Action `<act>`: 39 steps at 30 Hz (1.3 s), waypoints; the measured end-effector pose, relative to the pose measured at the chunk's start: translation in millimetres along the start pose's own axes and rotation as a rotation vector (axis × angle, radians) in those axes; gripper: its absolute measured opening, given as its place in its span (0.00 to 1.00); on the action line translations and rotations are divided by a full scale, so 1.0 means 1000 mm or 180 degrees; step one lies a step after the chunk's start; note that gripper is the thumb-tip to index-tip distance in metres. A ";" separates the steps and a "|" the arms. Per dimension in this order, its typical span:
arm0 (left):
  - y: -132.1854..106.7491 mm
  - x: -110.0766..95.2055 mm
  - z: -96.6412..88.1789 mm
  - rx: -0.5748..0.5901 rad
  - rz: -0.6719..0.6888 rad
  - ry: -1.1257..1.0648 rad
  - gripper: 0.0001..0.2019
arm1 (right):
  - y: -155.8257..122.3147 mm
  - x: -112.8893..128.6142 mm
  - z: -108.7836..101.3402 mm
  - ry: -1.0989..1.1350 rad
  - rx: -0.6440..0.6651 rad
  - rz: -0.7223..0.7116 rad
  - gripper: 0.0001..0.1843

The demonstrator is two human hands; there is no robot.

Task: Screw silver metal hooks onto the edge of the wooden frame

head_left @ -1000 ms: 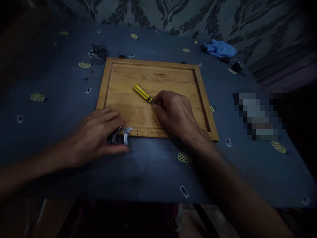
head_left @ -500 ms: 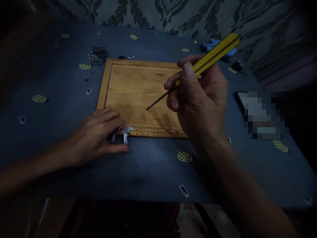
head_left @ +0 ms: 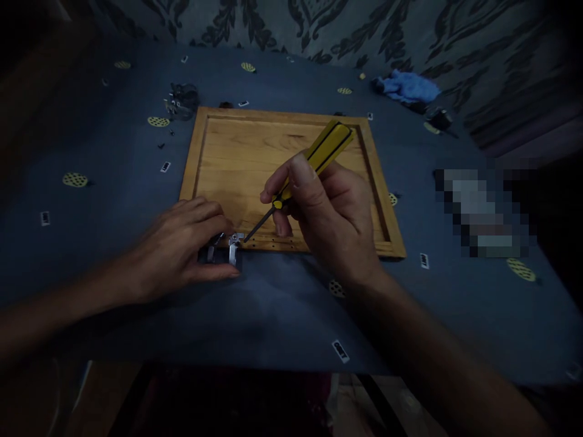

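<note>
A wooden panel [head_left: 237, 152] with a raised frame lies flat on a dark blue table. My left hand [head_left: 182, 249] rests at the panel's near left corner, fingers closed around a small metal hinge [head_left: 233, 246] and pressing it against the edge. My right hand [head_left: 328, 212] grips a yellow and black screwdriver [head_left: 319, 159] like a pen. Its dark shaft slants down to the left, and the tip sits at the hinge, beside a row of small holes in the panel's near rail.
A blue cloth [head_left: 405, 88] lies at the far right of the table, with a small dark part [head_left: 439, 118] beside it. A cluster of metal hardware [head_left: 182, 100] sits at the far left. Yellow perforated discs [head_left: 74, 179] and small tags are scattered about. A blurred patch lies right.
My right hand picked the screwdriver up off the panel, lifted it high, then brought it down so the tip now meets the hinge. My left hand has stayed put.
</note>
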State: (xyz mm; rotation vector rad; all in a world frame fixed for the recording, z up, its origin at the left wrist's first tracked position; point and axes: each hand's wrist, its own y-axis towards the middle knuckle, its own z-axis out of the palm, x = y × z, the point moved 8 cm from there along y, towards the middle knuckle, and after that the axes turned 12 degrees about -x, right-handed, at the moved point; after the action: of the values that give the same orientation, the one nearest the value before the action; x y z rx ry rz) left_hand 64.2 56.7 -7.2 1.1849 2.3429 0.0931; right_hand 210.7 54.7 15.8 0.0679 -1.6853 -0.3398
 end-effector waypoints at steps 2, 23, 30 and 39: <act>0.000 -0.001 0.000 -0.0016 0.0031 0.0017 0.25 | -0.001 -0.001 0.001 -0.0058 0.0015 0.0045 0.29; -0.001 -0.002 -0.001 -0.0059 0.0107 0.0002 0.23 | -0.001 -0.005 0.005 0.0631 0.0071 0.0036 0.22; 0.000 -0.002 0.000 -0.0030 0.0056 -0.0005 0.25 | -0.002 -0.003 0.006 0.0753 0.0076 0.0124 0.22; 0.000 -0.001 -0.001 0.0005 -0.0030 -0.0047 0.25 | -0.002 -0.002 0.006 0.0702 0.0067 0.0167 0.23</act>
State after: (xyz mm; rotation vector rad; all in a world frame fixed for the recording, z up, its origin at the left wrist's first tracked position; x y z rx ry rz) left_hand 64.1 56.2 -5.9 1.1714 2.3358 0.0788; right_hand 204.4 54.0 12.7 0.0737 -1.4697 -0.2652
